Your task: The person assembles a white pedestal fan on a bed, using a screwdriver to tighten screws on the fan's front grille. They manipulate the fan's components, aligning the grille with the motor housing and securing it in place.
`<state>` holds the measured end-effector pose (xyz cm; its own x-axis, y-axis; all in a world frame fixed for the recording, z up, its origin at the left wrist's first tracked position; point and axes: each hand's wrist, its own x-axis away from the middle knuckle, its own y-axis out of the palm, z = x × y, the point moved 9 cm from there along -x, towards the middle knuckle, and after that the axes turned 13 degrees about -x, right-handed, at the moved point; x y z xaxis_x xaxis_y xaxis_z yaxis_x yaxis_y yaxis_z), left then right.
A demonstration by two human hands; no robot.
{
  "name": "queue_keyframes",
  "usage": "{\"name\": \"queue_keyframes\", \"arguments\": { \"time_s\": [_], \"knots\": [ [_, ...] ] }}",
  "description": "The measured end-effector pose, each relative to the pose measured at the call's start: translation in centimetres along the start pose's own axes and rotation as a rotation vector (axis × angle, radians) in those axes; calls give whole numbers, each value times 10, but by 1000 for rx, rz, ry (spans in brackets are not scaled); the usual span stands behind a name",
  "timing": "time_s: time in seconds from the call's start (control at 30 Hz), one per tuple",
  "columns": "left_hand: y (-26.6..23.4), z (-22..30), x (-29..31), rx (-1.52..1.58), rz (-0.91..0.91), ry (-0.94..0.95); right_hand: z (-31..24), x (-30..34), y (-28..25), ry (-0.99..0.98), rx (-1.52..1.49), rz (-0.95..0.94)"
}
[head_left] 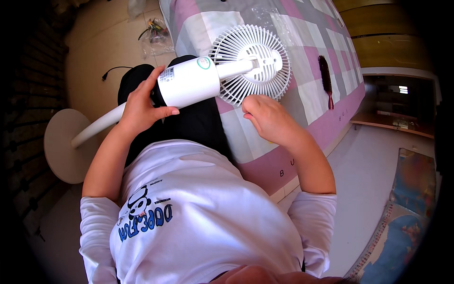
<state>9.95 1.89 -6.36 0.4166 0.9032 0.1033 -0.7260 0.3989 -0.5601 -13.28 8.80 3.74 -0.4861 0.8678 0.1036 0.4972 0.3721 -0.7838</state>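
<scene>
A white pedestal fan lies tilted across my lap, its cylindrical body (pixel 189 84) over my dark trousers. Its round slatted cage (pixel 226 45) rests at the bed's edge, back side facing up. A white pole (pixel 99 125) runs from the body down left to a flat round base (pixel 61 146). My left hand (pixel 141 106) is wrapped round the lower end of the body, thumb toward me. Just below the cage's near rim, my right hand (pixel 268 116) is closed with fingers curled in. Whatever it may hold is hidden.
The bed cover (pixel 262 146) is checked in pink, grey and white. On it lies a dark hairbrush (pixel 325 78). A black cable with a plug (pixel 106 75) and a clear bag of small items (pixel 156 38) lie on the floor. Colourful sheets (pixel 402 232) are at lower right.
</scene>
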Motion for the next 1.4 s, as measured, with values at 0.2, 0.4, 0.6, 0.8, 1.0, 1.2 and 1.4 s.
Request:
{"name": "queue_keyframes", "arguments": {
  "time_s": [0.2, 0.4, 0.6, 0.8, 1.0, 1.2, 1.4],
  "knots": [
    [-3, 0, 2, -98, 137, 115, -2, -1, 1, 27, 100, -111],
    [-2, -2, 4, -93, 91, 56, -16, -3, 6, -85, 231, -124],
    [-24, 41, 16, -383, 437, 283, -13, -5, 11, -180, 226, -225],
    [10, 140, 16, -302, 295, 847, -20, -4, 6, -248, 210, -201],
    [48, 190, -8, -15, 17, 855, 9, 8, -6, -97, -95, 97],
    [80, 199, -9, -262, -103, 1191, 34, 23, -5, -26, -310, 358],
    [100, 218, 3, -838, -6, 1393, 41, 39, 1, -34, -333, 539]
  ]
}}
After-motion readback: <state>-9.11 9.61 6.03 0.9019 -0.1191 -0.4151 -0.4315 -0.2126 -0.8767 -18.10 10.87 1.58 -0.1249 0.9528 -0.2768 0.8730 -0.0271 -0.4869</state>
